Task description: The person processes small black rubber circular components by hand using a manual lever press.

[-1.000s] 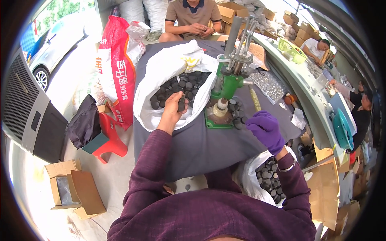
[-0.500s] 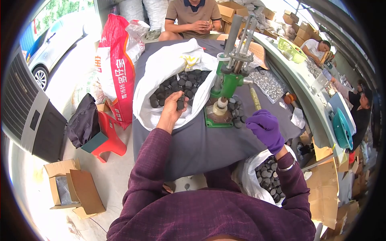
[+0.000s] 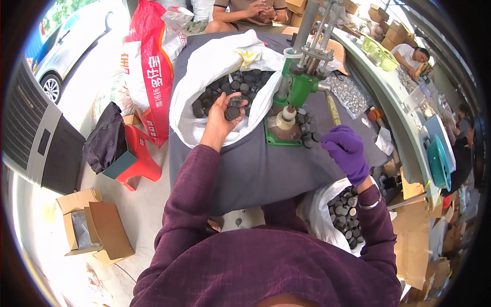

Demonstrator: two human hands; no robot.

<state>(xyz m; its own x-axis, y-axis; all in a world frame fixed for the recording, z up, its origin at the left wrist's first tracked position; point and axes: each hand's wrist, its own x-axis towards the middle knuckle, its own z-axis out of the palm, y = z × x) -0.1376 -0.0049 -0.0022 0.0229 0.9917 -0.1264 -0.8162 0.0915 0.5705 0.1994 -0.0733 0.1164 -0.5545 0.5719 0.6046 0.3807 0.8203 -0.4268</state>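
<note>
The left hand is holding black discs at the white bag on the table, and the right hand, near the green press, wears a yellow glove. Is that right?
Not quite: the glove on the right hand is purple, not yellow, as the head view shows. The left hand does hold black discs at the white bag, and the press is green.

Bright daylight pours in at left, past a silver car [image 3: 76, 43]! Red stool [image 3: 147, 162] on pale floor [image 3: 149, 217], long table [image 3: 384, 83] down the right!
</note>
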